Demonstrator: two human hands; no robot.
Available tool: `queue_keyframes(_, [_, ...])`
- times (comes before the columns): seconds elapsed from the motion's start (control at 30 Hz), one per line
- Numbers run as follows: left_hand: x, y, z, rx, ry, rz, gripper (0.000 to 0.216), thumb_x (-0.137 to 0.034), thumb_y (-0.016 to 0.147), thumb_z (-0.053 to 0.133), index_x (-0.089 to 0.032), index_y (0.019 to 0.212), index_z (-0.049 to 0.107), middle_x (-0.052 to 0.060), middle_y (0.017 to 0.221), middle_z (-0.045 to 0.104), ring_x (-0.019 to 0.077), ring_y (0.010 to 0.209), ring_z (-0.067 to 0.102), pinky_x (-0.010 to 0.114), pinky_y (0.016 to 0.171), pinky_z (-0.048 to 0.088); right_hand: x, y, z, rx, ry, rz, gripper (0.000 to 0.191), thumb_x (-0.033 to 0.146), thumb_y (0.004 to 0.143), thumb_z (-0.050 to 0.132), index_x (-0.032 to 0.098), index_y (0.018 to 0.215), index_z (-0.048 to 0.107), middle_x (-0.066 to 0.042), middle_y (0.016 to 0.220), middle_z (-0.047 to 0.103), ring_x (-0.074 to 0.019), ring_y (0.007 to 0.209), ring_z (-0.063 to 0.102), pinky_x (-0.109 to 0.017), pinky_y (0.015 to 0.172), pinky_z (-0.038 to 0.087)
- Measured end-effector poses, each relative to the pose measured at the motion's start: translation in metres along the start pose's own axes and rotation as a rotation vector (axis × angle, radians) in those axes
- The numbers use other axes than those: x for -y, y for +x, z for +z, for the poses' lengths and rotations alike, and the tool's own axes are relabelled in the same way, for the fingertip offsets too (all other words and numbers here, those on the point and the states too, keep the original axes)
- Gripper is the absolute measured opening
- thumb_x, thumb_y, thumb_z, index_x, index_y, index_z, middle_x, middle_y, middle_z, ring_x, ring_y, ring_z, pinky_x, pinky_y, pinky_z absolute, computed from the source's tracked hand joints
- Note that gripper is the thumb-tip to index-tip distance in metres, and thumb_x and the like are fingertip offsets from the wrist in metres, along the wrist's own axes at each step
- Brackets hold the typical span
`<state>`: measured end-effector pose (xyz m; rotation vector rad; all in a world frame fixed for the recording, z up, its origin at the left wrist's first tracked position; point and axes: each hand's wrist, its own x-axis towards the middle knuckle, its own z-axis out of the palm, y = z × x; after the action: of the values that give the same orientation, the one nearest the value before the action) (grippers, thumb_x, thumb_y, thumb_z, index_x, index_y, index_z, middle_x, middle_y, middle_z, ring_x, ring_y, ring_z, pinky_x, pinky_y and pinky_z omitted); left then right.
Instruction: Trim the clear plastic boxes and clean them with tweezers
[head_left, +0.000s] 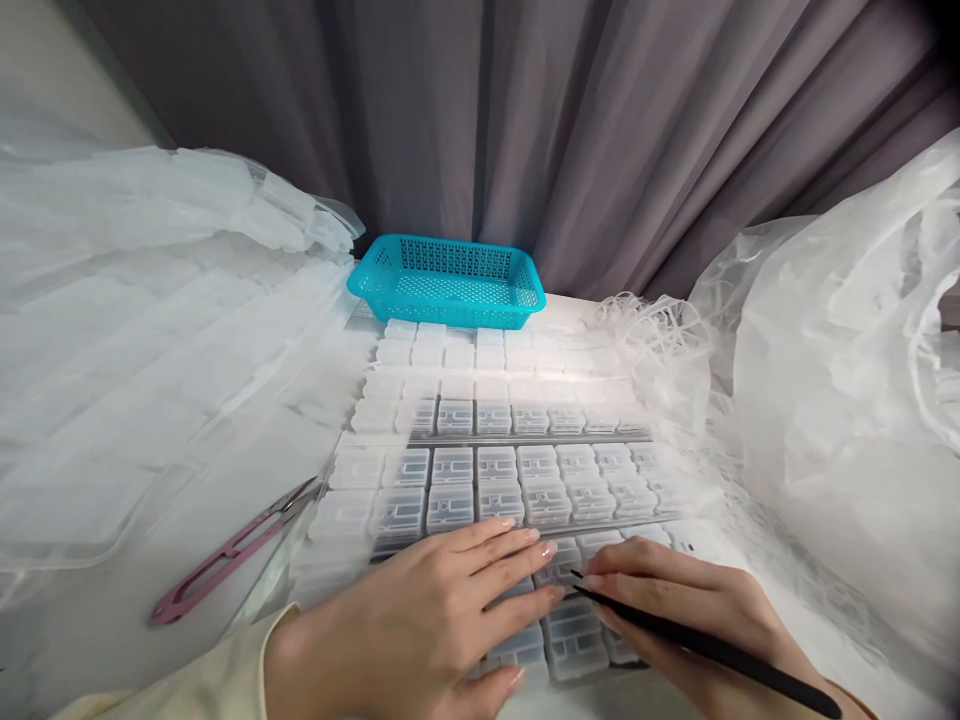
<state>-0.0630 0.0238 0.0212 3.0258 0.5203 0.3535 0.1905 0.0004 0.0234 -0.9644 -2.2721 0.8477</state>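
Rows of small translucent plastic boxes with lids [454,505] cover the middle of the work surface. My left hand [431,605] lies flat over the nearest rows, its fingers stretched out and a little apart. Between the fingers of my right hand [709,605] is a pair of black tweezers [735,662], with the two tips slightly parted over a box just right of my left fingertips. Whether anything sits between the tips is too small to tell. My left palm hides some of the boxes beneath it.
Pink-handled thread snips [214,575] lie on the left. A blue perforated basket [450,312] stands behind the rows. Stacked translucent plastic sheets [142,330] fill the left side. Thin clear plastic scraps [660,335] and a large clear bag [832,400] crowd the right. A grey curtain [450,120] hangs behind.
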Motion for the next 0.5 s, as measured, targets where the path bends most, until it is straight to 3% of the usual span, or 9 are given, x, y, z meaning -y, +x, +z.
queue_keyframes(0.17, [0.000, 0.000, 0.001, -0.007, -0.002, -0.004, 0.042, -0.034, 0.094, 0.041, -0.013, 0.126, 0.059, 0.012, 0.133, 0.056, 0.0259, 0.119, 0.057, 0.038, 0.101, 0.048, -0.004, 0.000, 0.000, 0.024, -0.008, -0.007, 0.025, 0.007, 0.088, 0.059, 0.020, 0.107, 0.068, -0.005, 0.104, 0.069, -0.0133, 0.091, 0.068, -0.018, 0.082, 0.058])
queue_keyframes(0.33, [0.000, -0.001, 0.001, -0.010, -0.012, -0.007, 0.042, -0.034, 0.092, 0.044, -0.013, 0.125, 0.060, 0.011, 0.133, 0.056, 0.0251, 0.119, 0.058, 0.037, 0.102, 0.047, -0.009, -0.003, -0.006, 0.083, -0.068, -0.179, 0.027, 0.011, 0.093, 0.053, 0.017, 0.116, 0.064, -0.011, 0.112, 0.068, -0.0175, 0.097, 0.067, -0.024, 0.083, 0.058])
queue_keyframes(0.5, [0.000, 0.000, -0.001, -0.010, -0.020, -0.009, 0.042, -0.034, 0.092, 0.044, -0.012, 0.124, 0.061, 0.012, 0.132, 0.057, 0.0264, 0.118, 0.059, 0.038, 0.101, 0.048, -0.018, -0.001, 0.001, 0.046, -0.076, -0.231, 0.026, 0.011, 0.095, 0.050, 0.016, 0.117, 0.062, -0.010, 0.109, 0.069, -0.0163, 0.096, 0.067, -0.024, 0.082, 0.058])
